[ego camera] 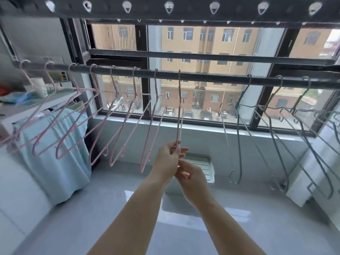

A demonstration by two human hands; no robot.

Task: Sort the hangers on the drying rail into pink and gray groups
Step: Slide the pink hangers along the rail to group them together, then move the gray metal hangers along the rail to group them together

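A dark drying rail (202,76) runs across the window. Several pink hangers (117,126) hang along its left half. Three gray hangers (239,137) hang on the right half, apart from the pink ones. The rightmost pink hanger (179,107) hangs edge-on near the rail's middle. My left hand (170,159) pinches its lower end between thumb and fingers. My right hand (193,179) sits just below and to the right, fingers curled around the hanger's bottom tip.
A second perforated rail (165,8) runs overhead. A shelf with bottles (38,87) and a pale blue cloth (55,153) stand at the left. A white radiator (301,183) is at the right, below the window sill (184,124).
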